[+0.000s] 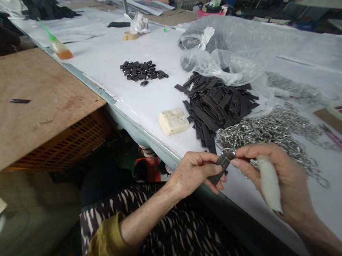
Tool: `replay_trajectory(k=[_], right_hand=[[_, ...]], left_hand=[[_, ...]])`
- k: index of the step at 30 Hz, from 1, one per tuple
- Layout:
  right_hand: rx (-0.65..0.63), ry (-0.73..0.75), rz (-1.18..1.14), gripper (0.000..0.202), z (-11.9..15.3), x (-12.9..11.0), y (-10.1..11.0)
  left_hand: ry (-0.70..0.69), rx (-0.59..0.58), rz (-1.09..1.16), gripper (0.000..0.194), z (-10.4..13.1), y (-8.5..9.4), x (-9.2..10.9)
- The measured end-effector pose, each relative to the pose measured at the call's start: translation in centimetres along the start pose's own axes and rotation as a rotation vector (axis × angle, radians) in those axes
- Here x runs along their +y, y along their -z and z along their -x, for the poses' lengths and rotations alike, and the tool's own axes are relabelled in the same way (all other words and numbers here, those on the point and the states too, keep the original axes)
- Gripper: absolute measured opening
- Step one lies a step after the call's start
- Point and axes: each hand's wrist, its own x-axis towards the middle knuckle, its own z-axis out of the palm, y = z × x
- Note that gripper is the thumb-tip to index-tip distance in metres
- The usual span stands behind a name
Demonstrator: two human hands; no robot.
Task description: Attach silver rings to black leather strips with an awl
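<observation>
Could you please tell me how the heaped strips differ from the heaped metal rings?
The strips are dark and dull; the rings are silvery and shiny. The strips are flat and solid, while the rings are thin loops with open middles. Both lie in loose, untidy heaps on the white table.

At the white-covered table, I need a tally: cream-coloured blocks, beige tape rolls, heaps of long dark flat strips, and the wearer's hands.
Pale cream rectangular block: 1
Round beige tape roll: 1
Heap of long dark flat strips: 1
Bare hands (left hand, right hand): 2
Total: 5
</observation>
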Motion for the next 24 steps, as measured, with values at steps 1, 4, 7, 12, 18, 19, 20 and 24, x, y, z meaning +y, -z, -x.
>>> replay_trajectory(k=[1, 4, 7, 12, 18, 19, 20, 24], right_hand=[[0.008, 0.023, -0.017, 0.019, 0.0, 0.0, 0.0], [-0.007, 0.070, -0.124, 0.022, 0.0, 0.1, -0.2], [-0.066, 0.102, -0.195, 0.023, 0.1, 0.3, -0.1], [-0.178, 0.148, -0.120, 0.018, 0.1, 0.1, 0.3], [-0.198, 0.017, -0.201, 0.015, 0.1, -0.4, 0.4], [-0.204, 0.001, -0.206, 0.015, 0.1, -0.4, 0.4], [-0.213, -0.005, -0.209, 0.015, 0.2, -0.5, 0.4], [-0.239, -0.012, -0.250, 0.015, 0.4, -0.7, 0.1]], left_hand=[[0.001, -0.020, 0.008, 0.017, 0.0, 0.2, 0.0], [0.014, -0.073, 0.043, 0.018, -0.1, 0.7, -0.1], [0.032, -0.130, 0.088, 0.017, -0.2, 1.1, -0.4], [0.059, -0.174, 0.132, 0.019, -0.3, 1.5, -0.5], [0.094, -0.165, 0.064, 0.023, -0.1, 1.9, 0.1], [0.100, -0.170, 0.050, 0.023, -0.1, 2.0, 0.2], [0.105, -0.178, 0.037, 0.022, -0.1, 2.2, 0.3], [0.110, -0.233, 0.018, 0.018, -0.2, 2.9, 0.3]])
